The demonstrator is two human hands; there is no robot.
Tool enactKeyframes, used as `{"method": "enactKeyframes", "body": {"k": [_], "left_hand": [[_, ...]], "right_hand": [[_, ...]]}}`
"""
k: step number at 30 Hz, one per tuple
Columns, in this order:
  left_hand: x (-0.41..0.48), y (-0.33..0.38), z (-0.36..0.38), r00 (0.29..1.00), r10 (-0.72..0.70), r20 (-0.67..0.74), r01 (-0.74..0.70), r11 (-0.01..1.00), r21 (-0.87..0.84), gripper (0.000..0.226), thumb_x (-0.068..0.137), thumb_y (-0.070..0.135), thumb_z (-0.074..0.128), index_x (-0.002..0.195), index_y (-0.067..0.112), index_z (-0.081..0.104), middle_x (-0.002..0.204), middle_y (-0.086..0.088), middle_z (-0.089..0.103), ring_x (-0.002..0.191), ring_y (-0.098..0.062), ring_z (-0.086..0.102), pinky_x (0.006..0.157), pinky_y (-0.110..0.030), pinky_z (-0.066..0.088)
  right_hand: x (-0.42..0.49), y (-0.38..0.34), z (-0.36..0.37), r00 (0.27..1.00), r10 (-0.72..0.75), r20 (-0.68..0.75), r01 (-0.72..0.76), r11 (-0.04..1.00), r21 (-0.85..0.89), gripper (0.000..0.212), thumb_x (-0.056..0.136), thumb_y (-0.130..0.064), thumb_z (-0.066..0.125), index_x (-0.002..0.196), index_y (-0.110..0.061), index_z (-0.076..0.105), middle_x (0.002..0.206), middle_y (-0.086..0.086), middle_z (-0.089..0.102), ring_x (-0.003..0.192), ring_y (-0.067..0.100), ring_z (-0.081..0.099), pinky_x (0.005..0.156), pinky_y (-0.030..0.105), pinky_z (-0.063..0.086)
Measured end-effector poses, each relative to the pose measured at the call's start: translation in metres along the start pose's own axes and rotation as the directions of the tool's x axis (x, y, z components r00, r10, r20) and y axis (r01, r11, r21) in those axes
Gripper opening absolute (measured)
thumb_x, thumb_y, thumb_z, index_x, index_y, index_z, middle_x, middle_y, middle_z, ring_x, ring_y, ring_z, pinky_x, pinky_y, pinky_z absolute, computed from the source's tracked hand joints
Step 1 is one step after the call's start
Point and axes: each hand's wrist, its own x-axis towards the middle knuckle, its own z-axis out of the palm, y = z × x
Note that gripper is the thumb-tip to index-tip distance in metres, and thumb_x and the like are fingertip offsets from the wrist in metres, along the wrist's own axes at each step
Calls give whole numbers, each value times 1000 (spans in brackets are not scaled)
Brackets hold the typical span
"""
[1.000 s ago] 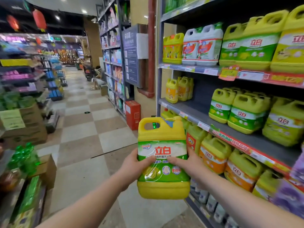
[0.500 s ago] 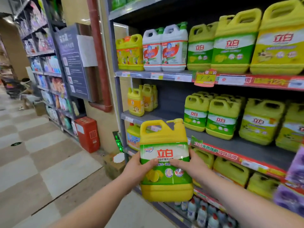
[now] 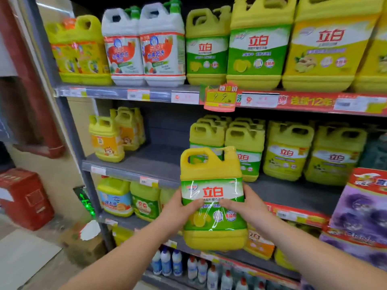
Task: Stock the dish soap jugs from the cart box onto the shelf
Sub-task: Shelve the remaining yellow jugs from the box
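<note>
supermarket aisle, grey metal shelving (image 3: 161, 162) packed with soap. person's got a yellow plastic dish soap jug with a green and white label (image 3: 212, 197) held upright between both hands. left hand (image 3: 178, 212) is wrapped on its left side, right hand (image 3: 247, 208) on the right, thumbs curled over the label front. jug's in the air, just in front of the middle shelf edge. matching yellow jugs (image 3: 245, 143) sit right behind the grip, with bare shelf up and left of it.

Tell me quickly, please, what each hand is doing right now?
Left hand: grips the yellow soap jug by its side.
Right hand: grips the same jug.
</note>
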Motion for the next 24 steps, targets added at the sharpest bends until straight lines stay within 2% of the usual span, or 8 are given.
{"method": "enactKeyframes", "body": {"k": [4, 6, 8, 10, 13, 19, 22, 24], "left_hand": [[65, 16, 16, 999, 6, 37, -6, 1000, -5, 42, 82, 28, 71, 118, 27, 49, 118, 2, 65, 106, -19, 63, 96, -42, 50], [97, 21, 25, 999, 30, 35, -31, 999, 16, 42, 80, 30, 72, 116, 32, 49, 118, 5, 64, 106, -16, 63, 95, -39, 51], [126, 24, 36, 998, 55, 39, -57, 997, 55, 38, 79, 32, 73, 110, 38, 52, 113, 10, 65, 102, -10, 63, 90, -33, 52], [151, 26, 47, 997, 61, 48, -64, 996, 67, 43, 77, 30, 76, 114, 33, 54, 112, 9, 66, 102, -13, 63, 91, -35, 52], [181, 25, 64, 998, 61, 26, -63, 996, 70, 57, 73, 24, 79, 124, 24, 53, 112, 5, 66, 103, -18, 63, 93, -41, 52], [226, 20, 83, 996, 57, 74, -62, 996, 71, 64, 69, 12, 81, 127, 13, 53, 110, -4, 67, 102, -24, 64, 92, -45, 53], [241, 15, 90, 992, 67, 107, -77, 992, 98, 59, 68, 12, 82, 121, 13, 56, 110, -4, 67, 99, -20, 63, 92, -40, 53], [248, 12, 92, 990, 60, 131, -77, 989, 130, 57, 67, 14, 83, 118, 16, 57, 104, 0, 67, 98, -19, 63, 91, -39, 52]], "right_hand": [[55, 1, -23, 999, -9, -34, 10, 1000, 30, 69, 67, -16, 83, 127, -17, 48, 119, 3, 66, 103, 21, 65, 94, 45, 51], [80, 2, -37, 999, -17, -51, 19, 999, 42, 66, 68, -14, 83, 124, -19, 49, 118, 2, 66, 102, 19, 66, 92, 42, 52], [105, 3, -52, 996, -39, -78, 40, 999, 12, 68, 68, -13, 83, 124, -19, 46, 114, -2, 65, 98, 13, 65, 82, 29, 54], [126, 4, -66, 992, -76, -102, 72, 997, -37, 69, 66, -10, 84, 122, -20, 45, 103, -9, 64, 87, 0, 61, 66, 10, 49], [151, 17, -81, 981, -103, -166, 86, 991, -105, 64, 64, -6, 84, 111, -22, 43, 88, -22, 55, 73, -14, 50, 52, -1, 41], [178, 39, -97, 964, -67, -258, 32, 990, -134, 65, 63, -9, 86, 110, -28, 44, 89, -21, 56, 74, -11, 51, 52, 1, 43], [185, 47, -101, 957, -51, -286, 1, 985, -170, 70, 62, -12, 87, 117, -25, 46, 100, -10, 60, 84, 0, 56, 62, 10, 45], [186, 52, -101, 953, -39, -301, -14, 985, -174, 71, 61, -13, 87, 116, -27, 45, 102, -10, 59, 88, 2, 56, 67, 12, 43]]}}
